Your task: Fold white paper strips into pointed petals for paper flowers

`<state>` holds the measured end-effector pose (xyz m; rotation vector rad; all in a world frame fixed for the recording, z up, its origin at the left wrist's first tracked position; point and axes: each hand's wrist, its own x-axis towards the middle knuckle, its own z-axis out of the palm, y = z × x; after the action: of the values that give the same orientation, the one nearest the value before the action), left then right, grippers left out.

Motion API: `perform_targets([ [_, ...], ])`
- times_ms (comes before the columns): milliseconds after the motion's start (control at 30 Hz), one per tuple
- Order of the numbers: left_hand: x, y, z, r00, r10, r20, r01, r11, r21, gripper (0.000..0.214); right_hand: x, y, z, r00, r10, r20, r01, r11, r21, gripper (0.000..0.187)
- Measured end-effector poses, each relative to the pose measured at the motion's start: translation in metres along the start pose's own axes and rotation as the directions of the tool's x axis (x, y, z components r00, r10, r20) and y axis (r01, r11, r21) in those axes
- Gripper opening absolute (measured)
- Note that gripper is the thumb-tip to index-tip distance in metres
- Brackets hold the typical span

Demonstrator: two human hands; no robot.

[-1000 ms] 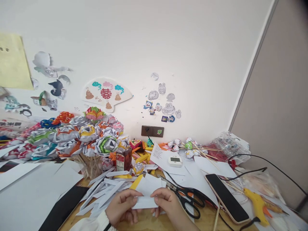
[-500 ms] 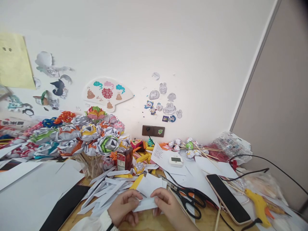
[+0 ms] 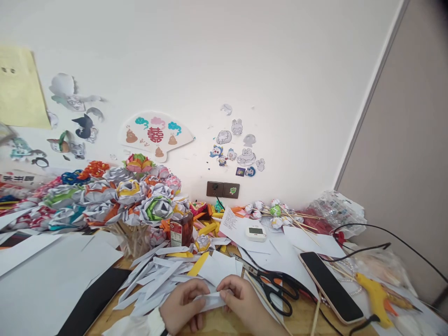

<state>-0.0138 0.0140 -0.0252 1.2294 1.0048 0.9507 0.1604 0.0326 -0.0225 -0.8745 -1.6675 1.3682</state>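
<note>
Between my two hands is a narrow folded white paper strip point(image 3: 213, 301), held just above the wooden table near its front edge. My left hand point(image 3: 184, 305) pinches the strip's left end, thumb on top. At the other end, my right hand point(image 3: 241, 301) grips it with thumb and bent fingers. Just beyond the fingers lies a white paper sheet point(image 3: 219, 268). Many folded white paper strips point(image 3: 157, 275) are heaped to the left, a few yellow ones among them. Black-handled scissors point(image 3: 275, 289) rest close by my right hand.
Paper flowers on sticks point(image 3: 129, 200) fill the back left. White sheets point(image 3: 52, 275) cover the left side. At right lie a phone point(image 3: 331, 287), a yellow glue gun point(image 3: 374, 298) and a black cable point(image 3: 367, 252). A small white timer point(image 3: 255, 233) stands on papers behind.
Both hands have shifted slightly while keeping hold of the strip. Its right end now tilts up a little, and less of it shows between the fingers.
</note>
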Motion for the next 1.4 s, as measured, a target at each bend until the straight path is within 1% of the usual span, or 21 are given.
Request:
perform_targets([
  [100, 0.001, -0.001, 0.001, 1.0, -0.017, -0.013, 0.017, 0.998, 0.055, 0.037, -0.001, -0.001, 0.0, 1.0, -0.018, -0.001, 0.018, 0.999, -0.046, 0.013],
  [233, 0.003, -0.005, -0.001, 0.999, -0.036, -0.012, 0.037, 0.991, 0.126, 0.04, -0.001, 0.002, 0.0, 0.999, -0.036, -0.007, 0.035, 0.996, -0.086, 0.012],
  [400, 0.004, -0.008, -0.002, 0.999, -0.049, -0.023, 0.051, 0.99, 0.133, 0.043, 0.001, 0.008, 0.0, 1.0, -0.007, -0.018, 0.006, 0.999, -0.044, 0.014],
  [567, 0.005, -0.01, -0.003, 0.999, -0.051, -0.017, 0.053, 0.987, 0.154, 0.041, 0.002, 0.006, 0.001, 0.998, 0.048, -0.028, -0.047, 0.999, 0.02, 0.014],
  [767, 0.006, -0.015, -0.006, 0.998, -0.057, -0.015, 0.059, 0.982, 0.18, 0.041, 0.003, 0.005, 0.002, 0.998, 0.054, -0.026, -0.053, 0.998, 0.034, 0.012],
  [867, 0.006, -0.015, -0.006, 0.998, -0.067, -0.022, 0.07, 0.981, 0.179, 0.044, 0.004, 0.009, 0.001, 0.998, 0.054, -0.015, -0.054, 0.998, 0.033, 0.01],
  [1000, 0.003, -0.008, -0.003, 0.996, -0.089, -0.025, 0.092, 0.983, 0.161, 0.047, 0.003, 0.008, 0.001, 0.999, 0.043, -0.001, -0.043, 0.999, 0.03, 0.009],
  [1200, 0.0, 0.003, -0.001, 0.994, -0.113, -0.015, 0.113, 0.988, 0.101, 0.051, 0.002, 0.008, 0.0, 0.998, 0.048, -0.032, -0.048, 0.999, -0.013, 0.01],
  [1400, 0.002, 0.0, -0.004, 0.994, -0.112, 0.008, 0.111, 0.991, 0.072, 0.051, 0.002, 0.009, -0.001, 0.998, 0.047, -0.037, -0.048, 0.999, -0.015, 0.013],
])
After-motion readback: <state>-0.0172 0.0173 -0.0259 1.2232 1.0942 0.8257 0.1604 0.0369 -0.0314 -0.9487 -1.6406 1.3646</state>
